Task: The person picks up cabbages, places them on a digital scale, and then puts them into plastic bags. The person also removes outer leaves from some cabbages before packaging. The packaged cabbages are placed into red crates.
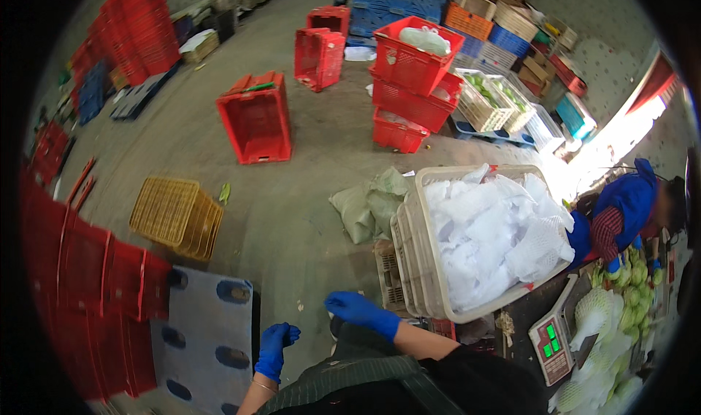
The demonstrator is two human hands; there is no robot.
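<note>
Can see no grip in left hand (272,353) or right hand (359,313); seemingly empty, with fingers loosely bent, above floor (285,269). Find crate (432,258) just right of right hand, atop stack (407,276), heaped with nets (493,229). Could spill nets if bumping crate with right forearm (425,340), close by its near corner; piled loose and high, so little margin. Could also tip stack by leaning on it; can't tell how firmly seated. Could catch a toe in pallet (201,309), left of left hand, because of its cutouts. Could slip on sack (371,203), slack on floor ahead of right hand. Might knock scale (551,346), on counter (522,316) well right of right hand, by swinging round carelessly.
</note>
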